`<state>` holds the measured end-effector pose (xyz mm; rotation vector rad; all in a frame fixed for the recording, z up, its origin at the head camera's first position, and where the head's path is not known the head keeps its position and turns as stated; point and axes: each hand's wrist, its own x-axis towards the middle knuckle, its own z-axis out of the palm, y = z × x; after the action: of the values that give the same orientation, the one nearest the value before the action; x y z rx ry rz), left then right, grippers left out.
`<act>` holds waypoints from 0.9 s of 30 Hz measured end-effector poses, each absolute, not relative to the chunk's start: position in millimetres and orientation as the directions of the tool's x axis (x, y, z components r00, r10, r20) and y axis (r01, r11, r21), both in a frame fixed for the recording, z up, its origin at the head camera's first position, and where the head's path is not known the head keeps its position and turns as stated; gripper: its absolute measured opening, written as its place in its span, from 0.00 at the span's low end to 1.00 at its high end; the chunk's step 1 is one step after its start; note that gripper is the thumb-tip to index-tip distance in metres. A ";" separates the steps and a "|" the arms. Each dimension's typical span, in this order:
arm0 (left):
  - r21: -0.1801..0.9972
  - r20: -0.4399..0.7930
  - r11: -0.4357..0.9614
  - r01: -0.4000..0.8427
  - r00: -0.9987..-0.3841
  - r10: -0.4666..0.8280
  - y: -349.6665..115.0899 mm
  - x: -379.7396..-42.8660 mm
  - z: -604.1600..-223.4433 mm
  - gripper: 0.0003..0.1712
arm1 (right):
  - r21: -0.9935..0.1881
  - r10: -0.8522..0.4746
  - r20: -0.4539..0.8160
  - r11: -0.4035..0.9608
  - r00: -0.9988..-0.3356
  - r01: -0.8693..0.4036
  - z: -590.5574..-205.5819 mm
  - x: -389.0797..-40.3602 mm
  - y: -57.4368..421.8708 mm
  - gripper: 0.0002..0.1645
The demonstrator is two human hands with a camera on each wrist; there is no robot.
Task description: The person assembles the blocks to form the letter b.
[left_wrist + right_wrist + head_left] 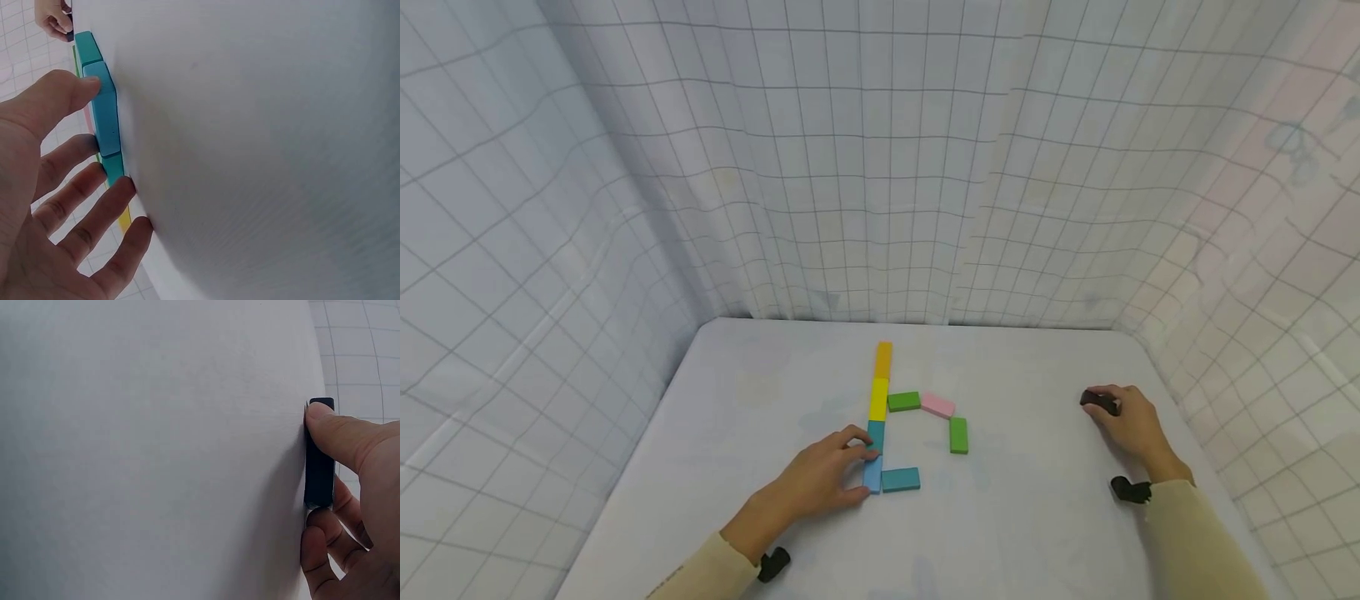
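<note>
My left hand [823, 475] reaches over the lower end of a line of blocks. Its thumb and index finger touch the light blue block [106, 115], and the other fingers spread past it towards the teal block [877, 433]. Above these, a yellow block [878, 400] and an orange block [883, 360] continue the line. Another teal block [901, 480] stands beside the light blue one. At the far right, my right hand [1129, 421] holds a black block [319, 462] by its ends, thumb at one end and fingers at the other.
A green block [903, 402], a pink block [937, 406] and a second green block [958, 436] curve to the right of the line. Gridded white curtains [850, 167] surround the white table [760, 367] at the back and sides. Black wrist mounts [1130, 490] sit by the sleeves.
</note>
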<state>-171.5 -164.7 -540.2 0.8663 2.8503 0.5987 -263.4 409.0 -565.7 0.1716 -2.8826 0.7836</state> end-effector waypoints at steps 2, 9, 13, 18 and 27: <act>0.395 0.025 0.759 0.518 -0.832 0.555 -164.4 -171.6 -540.7 0.31 | -0.496 -0.070 0.175 0.855 -0.982 -0.150 -564.1 -262.4 407.0 0.25; 0.389 0.029 0.759 0.522 -0.831 0.556 -163.4 -172.8 -540.2 0.31 | -0.496 -0.065 0.176 0.856 -0.982 -0.145 -560.8 -259.3 400.0 0.25; 0.390 0.033 0.757 0.525 -0.829 0.558 -163.2 -172.4 -539.7 0.31 | -0.497 -0.073 0.178 0.854 -0.981 -0.153 -561.3 -257.1 396.5 0.25; 0.400 0.026 0.757 0.516 -0.832 0.553 -163.1 -171.0 -539.2 0.31 | -0.502 -0.087 0.180 0.849 -0.980 -0.167 -560.6 -255.1 391.5 0.25; 0.397 0.026 0.757 0.519 -0.831 0.556 -163.5 -169.6 -540.3 0.31 | -0.511 -0.104 0.160 0.842 -0.982 -0.173 -558.2 -252.0 383.0 0.26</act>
<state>-169.6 -163.5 -540.3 0.8754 2.8568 0.6043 -252.0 383.0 -558.2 0.2188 -2.8935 0.8211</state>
